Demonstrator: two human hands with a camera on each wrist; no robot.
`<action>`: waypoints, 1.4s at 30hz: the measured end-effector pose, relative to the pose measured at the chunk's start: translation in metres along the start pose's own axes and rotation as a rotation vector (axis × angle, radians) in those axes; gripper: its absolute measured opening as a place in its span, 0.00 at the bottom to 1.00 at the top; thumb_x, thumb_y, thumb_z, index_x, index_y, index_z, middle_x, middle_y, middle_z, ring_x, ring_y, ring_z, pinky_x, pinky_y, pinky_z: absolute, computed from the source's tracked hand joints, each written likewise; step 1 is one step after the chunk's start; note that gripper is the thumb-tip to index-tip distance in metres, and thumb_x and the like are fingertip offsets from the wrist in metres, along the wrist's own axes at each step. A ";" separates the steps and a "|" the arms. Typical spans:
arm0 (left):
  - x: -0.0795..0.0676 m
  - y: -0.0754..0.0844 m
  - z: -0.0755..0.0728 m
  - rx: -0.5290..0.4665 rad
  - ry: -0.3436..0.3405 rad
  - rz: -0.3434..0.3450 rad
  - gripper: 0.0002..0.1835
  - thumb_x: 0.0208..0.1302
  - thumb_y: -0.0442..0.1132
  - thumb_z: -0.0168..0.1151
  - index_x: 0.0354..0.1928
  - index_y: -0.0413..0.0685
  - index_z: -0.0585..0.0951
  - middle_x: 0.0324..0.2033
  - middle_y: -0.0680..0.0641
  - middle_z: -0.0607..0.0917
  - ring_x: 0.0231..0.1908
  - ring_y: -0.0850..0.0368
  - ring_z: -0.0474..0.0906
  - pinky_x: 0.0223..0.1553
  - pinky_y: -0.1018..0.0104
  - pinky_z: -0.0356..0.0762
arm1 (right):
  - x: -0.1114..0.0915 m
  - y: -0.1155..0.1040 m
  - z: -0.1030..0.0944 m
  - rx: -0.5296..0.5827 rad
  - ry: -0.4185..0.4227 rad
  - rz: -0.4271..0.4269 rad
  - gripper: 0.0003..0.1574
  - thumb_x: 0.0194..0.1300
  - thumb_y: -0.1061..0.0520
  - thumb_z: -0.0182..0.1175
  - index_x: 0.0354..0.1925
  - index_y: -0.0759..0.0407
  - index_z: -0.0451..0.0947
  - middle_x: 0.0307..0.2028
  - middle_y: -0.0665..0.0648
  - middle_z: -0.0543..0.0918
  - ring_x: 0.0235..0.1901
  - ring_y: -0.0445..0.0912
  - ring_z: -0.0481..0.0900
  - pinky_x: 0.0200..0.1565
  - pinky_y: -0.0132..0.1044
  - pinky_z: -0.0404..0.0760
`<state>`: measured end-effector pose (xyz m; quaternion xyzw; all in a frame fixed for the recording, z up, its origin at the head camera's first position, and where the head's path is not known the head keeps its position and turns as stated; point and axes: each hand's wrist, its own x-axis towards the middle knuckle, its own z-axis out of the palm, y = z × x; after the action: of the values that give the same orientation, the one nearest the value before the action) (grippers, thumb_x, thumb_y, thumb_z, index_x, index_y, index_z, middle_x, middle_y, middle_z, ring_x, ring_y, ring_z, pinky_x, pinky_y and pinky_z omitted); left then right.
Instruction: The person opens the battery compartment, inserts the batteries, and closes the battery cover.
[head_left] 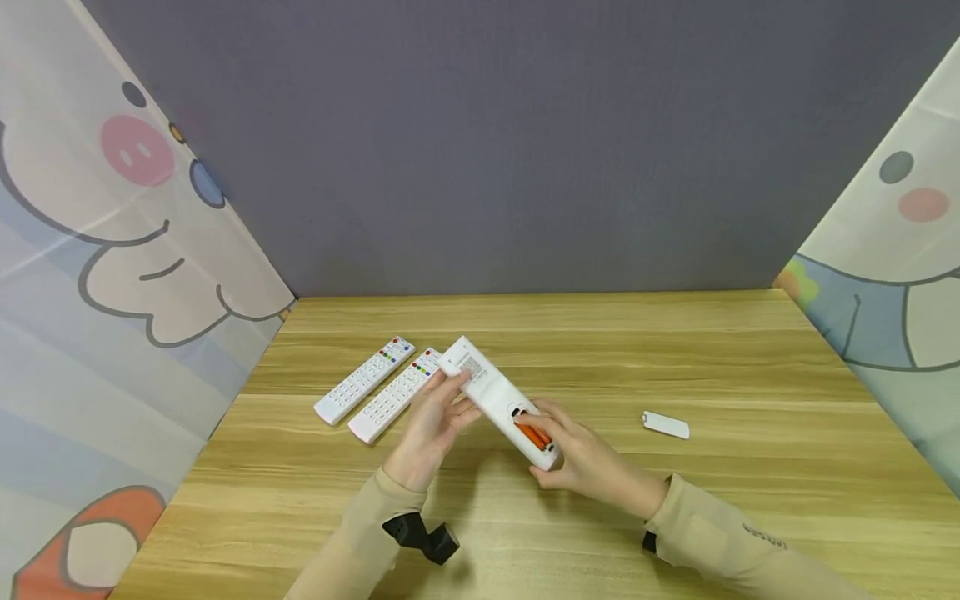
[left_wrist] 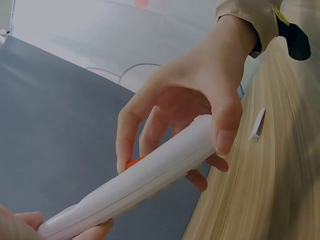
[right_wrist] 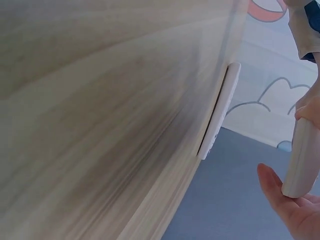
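Observation:
A white remote control [head_left: 491, 396] is held back side up above the table, tilted, with its battery compartment uncovered. Orange batteries [head_left: 536, 437] lie inside that compartment. My left hand [head_left: 435, 421] grips the end with the printed code, thumb on top. At the compartment end, my right hand [head_left: 588, 462] holds the remote, one finger pressing on the batteries. In the left wrist view, the right thumb [left_wrist: 226, 127] is against the remote's end, and other fingers reach beneath it. The small white battery cover [head_left: 666, 425] rests on the table to the right.
Two white remotes lie buttons up on the left of the wooden table [head_left: 712, 517]: an outer one [head_left: 363, 381] and an inner one [head_left: 395, 396], partly behind the left hand. A grey panel [head_left: 510, 150] stands at the back, with cartoon-printed cloth [head_left: 82, 275] along the sides.

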<state>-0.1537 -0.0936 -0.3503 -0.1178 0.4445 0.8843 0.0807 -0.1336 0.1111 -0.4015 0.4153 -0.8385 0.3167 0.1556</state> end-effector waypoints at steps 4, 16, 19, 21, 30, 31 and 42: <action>-0.001 0.002 -0.001 0.002 0.005 -0.010 0.10 0.62 0.29 0.47 0.43 0.47 0.73 0.33 0.47 0.80 0.31 0.51 0.79 0.35 0.60 0.80 | 0.000 0.002 0.001 -0.030 0.027 -0.055 0.44 0.35 0.59 0.70 0.55 0.58 0.66 0.53 0.67 0.68 0.42 0.54 0.76 0.35 0.34 0.81; 0.000 0.002 -0.004 -0.007 0.003 -0.020 0.11 0.64 0.30 0.45 0.45 0.47 0.71 0.33 0.47 0.79 0.32 0.51 0.79 0.36 0.61 0.79 | -0.001 0.005 0.001 -0.103 0.108 -0.234 0.35 0.41 0.58 0.66 0.52 0.63 0.72 0.54 0.71 0.67 0.44 0.55 0.75 0.42 0.35 0.79; 0.000 0.001 -0.005 -0.007 0.004 -0.025 0.12 0.64 0.30 0.45 0.48 0.46 0.70 0.34 0.47 0.78 0.33 0.51 0.78 0.39 0.58 0.79 | -0.001 0.005 0.001 -0.108 0.109 -0.233 0.35 0.40 0.58 0.66 0.51 0.63 0.73 0.54 0.71 0.68 0.43 0.55 0.76 0.42 0.34 0.79; 0.000 0.001 -0.006 -0.006 0.013 -0.027 0.12 0.63 0.30 0.46 0.48 0.46 0.70 0.35 0.47 0.78 0.34 0.50 0.78 0.40 0.57 0.78 | -0.001 0.005 0.001 -0.108 0.105 -0.221 0.36 0.38 0.58 0.67 0.51 0.63 0.74 0.54 0.71 0.68 0.43 0.55 0.76 0.42 0.34 0.79; 0.000 0.000 -0.007 0.011 0.005 -0.026 0.14 0.64 0.32 0.47 0.51 0.45 0.68 0.35 0.48 0.79 0.34 0.52 0.79 0.39 0.59 0.79 | -0.004 0.003 -0.001 -0.065 0.059 -0.152 0.41 0.41 0.54 0.70 0.56 0.58 0.69 0.56 0.67 0.67 0.46 0.56 0.74 0.41 0.37 0.79; 0.001 0.000 -0.007 0.009 0.004 -0.027 0.14 0.63 0.32 0.47 0.51 0.45 0.68 0.35 0.48 0.79 0.34 0.52 0.78 0.40 0.59 0.79 | -0.004 0.003 -0.001 -0.060 0.051 -0.142 0.41 0.42 0.54 0.70 0.56 0.58 0.69 0.57 0.66 0.66 0.47 0.56 0.74 0.41 0.37 0.79; 0.001 -0.001 -0.006 0.014 0.002 -0.027 0.15 0.63 0.31 0.47 0.52 0.43 0.68 0.35 0.47 0.78 0.33 0.51 0.78 0.41 0.56 0.78 | -0.009 0.007 -0.012 0.040 0.071 -0.086 0.26 0.52 0.54 0.62 0.50 0.62 0.73 0.48 0.63 0.74 0.39 0.50 0.78 0.40 0.33 0.80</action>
<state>-0.1535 -0.0983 -0.3548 -0.1242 0.4491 0.8799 0.0927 -0.1338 0.1281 -0.4001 0.4425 -0.8074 0.3407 0.1902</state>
